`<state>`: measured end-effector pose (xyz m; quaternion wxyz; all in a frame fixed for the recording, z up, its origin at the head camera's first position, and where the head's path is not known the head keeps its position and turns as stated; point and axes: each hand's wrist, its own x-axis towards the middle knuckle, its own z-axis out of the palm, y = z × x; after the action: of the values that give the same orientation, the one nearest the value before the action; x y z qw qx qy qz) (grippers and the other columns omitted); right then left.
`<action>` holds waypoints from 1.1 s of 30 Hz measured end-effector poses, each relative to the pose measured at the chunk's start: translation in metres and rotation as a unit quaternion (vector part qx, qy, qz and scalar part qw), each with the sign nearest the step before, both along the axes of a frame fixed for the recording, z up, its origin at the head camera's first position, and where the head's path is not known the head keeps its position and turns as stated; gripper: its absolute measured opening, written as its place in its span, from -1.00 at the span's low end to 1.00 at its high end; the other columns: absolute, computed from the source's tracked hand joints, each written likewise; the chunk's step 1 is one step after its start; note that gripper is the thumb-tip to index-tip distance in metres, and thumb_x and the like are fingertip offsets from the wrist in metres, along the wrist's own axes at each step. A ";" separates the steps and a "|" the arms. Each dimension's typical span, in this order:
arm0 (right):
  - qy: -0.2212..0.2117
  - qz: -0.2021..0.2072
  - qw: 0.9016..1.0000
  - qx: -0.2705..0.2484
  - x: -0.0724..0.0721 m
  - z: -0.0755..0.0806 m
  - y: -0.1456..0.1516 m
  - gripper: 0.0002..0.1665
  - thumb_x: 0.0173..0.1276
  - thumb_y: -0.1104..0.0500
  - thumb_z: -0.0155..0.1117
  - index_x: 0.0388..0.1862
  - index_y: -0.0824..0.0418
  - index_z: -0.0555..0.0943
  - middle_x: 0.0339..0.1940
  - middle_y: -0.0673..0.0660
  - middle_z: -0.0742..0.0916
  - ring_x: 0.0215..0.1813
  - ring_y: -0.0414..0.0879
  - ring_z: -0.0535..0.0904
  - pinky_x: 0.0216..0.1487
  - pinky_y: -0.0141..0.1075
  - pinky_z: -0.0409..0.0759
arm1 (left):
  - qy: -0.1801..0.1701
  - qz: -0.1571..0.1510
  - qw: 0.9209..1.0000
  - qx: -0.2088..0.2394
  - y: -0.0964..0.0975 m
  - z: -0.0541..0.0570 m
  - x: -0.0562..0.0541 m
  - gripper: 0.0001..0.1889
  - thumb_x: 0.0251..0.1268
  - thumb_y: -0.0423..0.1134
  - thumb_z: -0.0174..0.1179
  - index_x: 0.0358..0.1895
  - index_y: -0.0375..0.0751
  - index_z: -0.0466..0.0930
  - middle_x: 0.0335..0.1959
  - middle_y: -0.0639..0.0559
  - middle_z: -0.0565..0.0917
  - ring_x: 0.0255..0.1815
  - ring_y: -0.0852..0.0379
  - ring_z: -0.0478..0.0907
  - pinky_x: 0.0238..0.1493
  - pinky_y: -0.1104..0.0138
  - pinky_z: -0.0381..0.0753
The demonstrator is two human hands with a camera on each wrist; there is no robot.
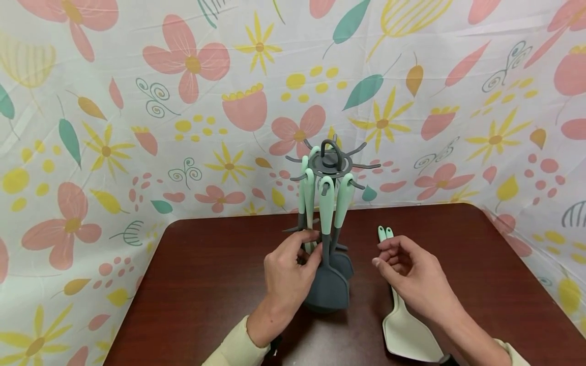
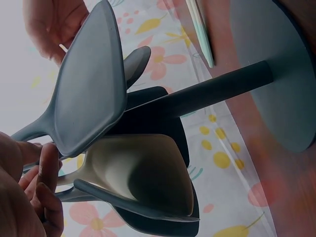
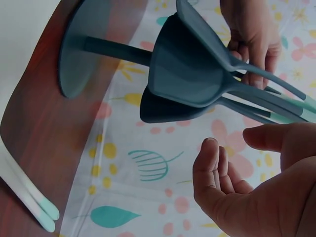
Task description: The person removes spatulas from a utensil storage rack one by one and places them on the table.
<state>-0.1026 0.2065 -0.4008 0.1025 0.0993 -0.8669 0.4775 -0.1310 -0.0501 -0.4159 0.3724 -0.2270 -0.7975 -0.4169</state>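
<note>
left hand: fingers pinch utensil shaft on rack
right hand: fingers loosely curled, empty
left wrist view only: pale ladle
tongs: near end cut off

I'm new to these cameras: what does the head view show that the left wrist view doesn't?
Only the head view shows the rack's hooked top, the mint handles, the whole right hand and the pale tongs on the table. Only the left wrist view shows a cream ladle bowl from below. Both show the left hand at the hanging utensils and the rack's base.
</note>
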 end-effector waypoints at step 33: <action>0.090 0.052 0.994 -0.042 -0.003 0.028 -0.038 -0.58 0.39 0.38 0.49 0.15 0.08 0.66 -0.15 -0.03 0.75 -0.17 -0.16 0.71 -0.18 -0.44 0.67 | -0.006 -0.015 1.000 0.012 -0.001 0.000 0.000 -0.75 0.34 -0.30 0.50 0.03 -0.10 0.75 -0.12 0.12 0.82 -0.53 0.36 0.66 -0.44 0.56 0.62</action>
<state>-0.1059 0.1687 -0.3726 0.1586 0.1826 -0.8272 0.5072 -0.1312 -0.0514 -0.4155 0.3638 -0.2318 -0.7910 -0.4338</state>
